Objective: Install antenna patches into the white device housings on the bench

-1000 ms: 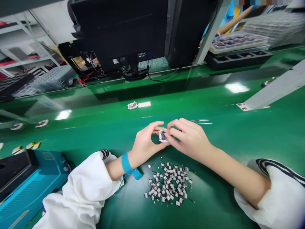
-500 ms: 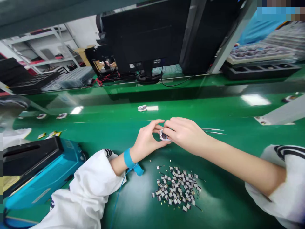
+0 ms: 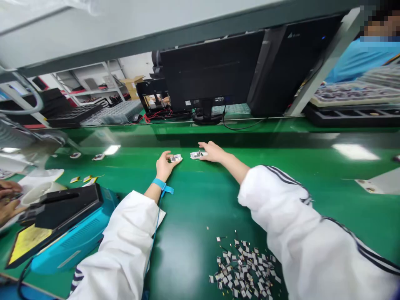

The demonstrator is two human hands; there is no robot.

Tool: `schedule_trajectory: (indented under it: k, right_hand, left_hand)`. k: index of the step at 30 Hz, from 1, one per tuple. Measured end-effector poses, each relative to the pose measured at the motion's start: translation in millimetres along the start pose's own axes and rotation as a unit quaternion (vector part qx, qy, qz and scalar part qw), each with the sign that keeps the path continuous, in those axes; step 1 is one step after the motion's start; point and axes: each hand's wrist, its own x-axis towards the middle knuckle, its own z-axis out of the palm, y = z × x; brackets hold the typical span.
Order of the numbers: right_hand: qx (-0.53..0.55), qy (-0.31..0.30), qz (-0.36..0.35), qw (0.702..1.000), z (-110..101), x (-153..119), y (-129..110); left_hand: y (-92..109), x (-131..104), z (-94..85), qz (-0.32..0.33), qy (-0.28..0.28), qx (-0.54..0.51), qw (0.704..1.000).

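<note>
My left hand (image 3: 165,166), with a blue strap on its wrist, pinches a small white device housing (image 3: 176,158) with electronics showing inside. To its right, a second white device housing (image 3: 196,155) lies on the green bench. My right hand (image 3: 213,152) reaches to this second one from the right, fingers apart and their tips at its edge; whether they touch it I cannot tell. A pile of small silvery square parts with dark leads (image 3: 246,271) is spread nearer to me, below both hands.
A blue and black machine (image 3: 81,225) stands at left, near yellow-edged parts (image 3: 87,179). Further housings (image 3: 98,157) lie at far left. Another person's hands (image 3: 9,200) show at the left edge. A monitor (image 3: 212,71) stands behind, a metal bracket (image 3: 378,182) at right.
My hands have parted and moved forward. The left now holds its housing alone; the right has let go and moved to the other housing. The view has shifted, and the tweezers no longer show.
</note>
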Motion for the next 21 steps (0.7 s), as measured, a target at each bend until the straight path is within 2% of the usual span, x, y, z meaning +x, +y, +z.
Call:
schedule_trajectory:
  k: [2,4,6,8,10,11,12,14,17,19,21]
  right_hand:
    - [0.021,-0.012,0.02,1.0,13,12,-1]
    - [0.038,-0.014,0.038,0.998,19,16,-4]
    - [0.051,-0.01,0.053,0.997,16,14,-7]
    - [0.062,-0.004,0.064,0.996,7,1,-8]
    - [0.072,-0.001,0.073,0.995,-7,-24,-7]
    - [0.078,-0.003,0.076,0.994,-13,-41,-7]
    - [0.084,-0.006,0.077,0.993,-19,-61,-7]
    - [0.098,-0.018,0.076,0.992,-27,-107,-8]
    - [0.115,-0.036,0.091,0.988,-26,-169,-10]
    - [0.131,-0.015,0.086,0.988,-18,-197,-10]
    - [0.148,0.021,0.068,0.986,-10,-212,-10]
  left_hand:
    - [-1,5,-3.2,0.019,-0.015,0.038,0.999]
    - [13,-7,-7.5,0.058,-0.044,0.059,0.996]
    - [36,-37,-13.7,0.113,-0.106,0.058,0.986]
    - [63,-77,-21.2,0.179,-0.228,0.038,0.956]
    - [85,-116,-27.2,0.239,-0.341,0.012,0.909]
    - [92,-133,-28.8,0.288,-0.385,0.004,0.877]
    - [97,-146,-29.2,0.31,-0.404,0.011,0.86]
    - [99,-163,-27.1,0.348,-0.413,0.035,0.841]
    - [94,-168,-21.5,0.373,-0.413,0.063,0.828]
    - [92,-165,-19.3,0.379,-0.42,0.065,0.822]
    - [94,-160,-18.1,0.363,-0.415,0.055,0.832]
